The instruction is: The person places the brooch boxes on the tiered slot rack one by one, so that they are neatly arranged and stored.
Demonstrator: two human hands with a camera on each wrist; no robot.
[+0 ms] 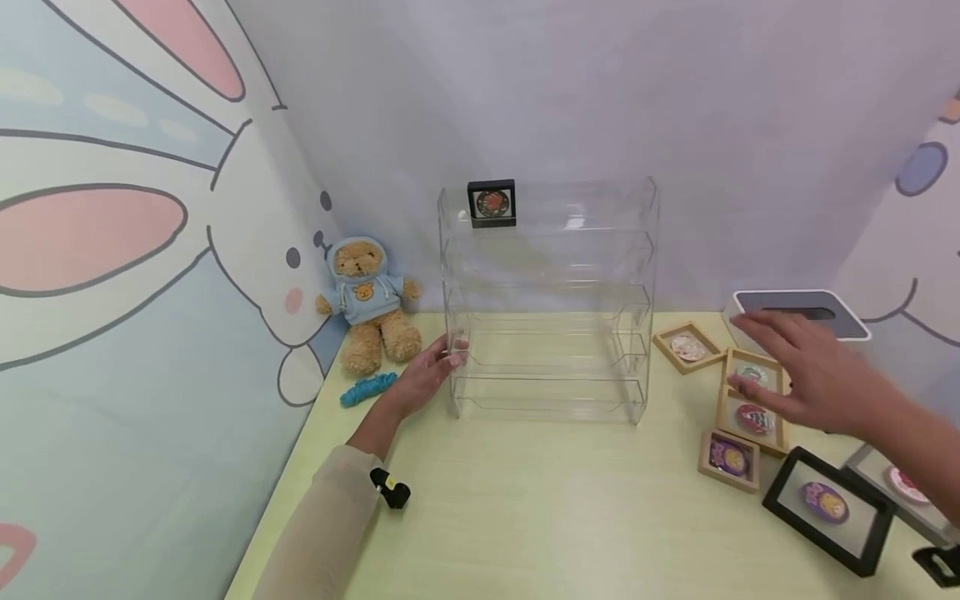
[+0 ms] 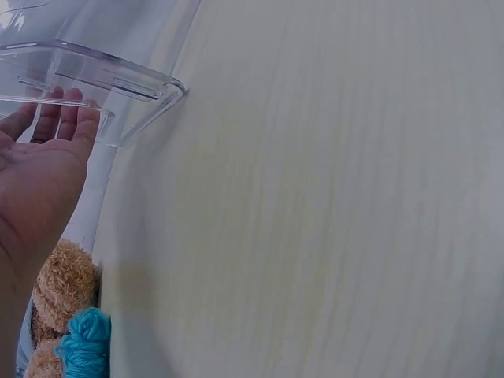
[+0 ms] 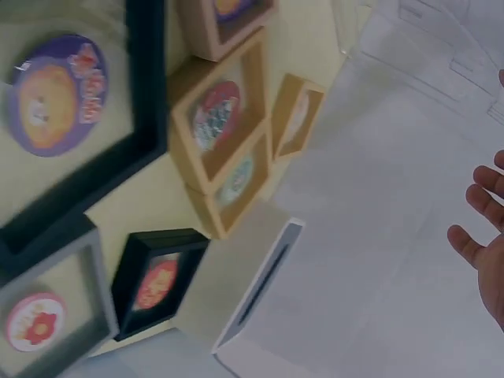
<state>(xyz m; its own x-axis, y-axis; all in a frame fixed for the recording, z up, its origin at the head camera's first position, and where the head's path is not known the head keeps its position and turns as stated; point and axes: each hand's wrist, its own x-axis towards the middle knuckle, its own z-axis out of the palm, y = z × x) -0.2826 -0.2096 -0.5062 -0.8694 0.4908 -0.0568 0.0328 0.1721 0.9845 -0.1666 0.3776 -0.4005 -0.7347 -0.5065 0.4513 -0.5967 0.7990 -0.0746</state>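
A clear tiered rack [image 1: 551, 333] stands upright on the pale worktop [image 1: 540, 508], against the back wall and a little right of your left arm. At the left end of its top tier sits a small black frame [image 1: 492, 203] with a red picture inside. Your left hand [image 1: 426, 373] grips the rack's left side low down, fingers gently bent at the clear panel. Your right hand [image 1: 813, 379] is raised on the right, fingers spread and thumb well apart, holding nothing.

Around and below that right hand lie more frames. Two joined wooden frames [image 1: 752, 419] hold a green badge and a red one. A separate wooden frame [image 1: 687, 347] with a pale badge is set at an angle near the rack. Just in front of the pair is a small tan frame [image 1: 727, 460] with a purple badge. Nearer you, a large black frame [image 1: 827, 510] has a purple oval badge, with a grey frame [image 3: 55, 293] beside it. Behind your hand is a white box [image 1: 847, 319] with a dark slot.

Left of the rack, a teddy bear [image 1: 367, 292] in a blue hoodie sits by the wall, a bundle of blue yarn [image 1: 367, 389] in front of its feet.
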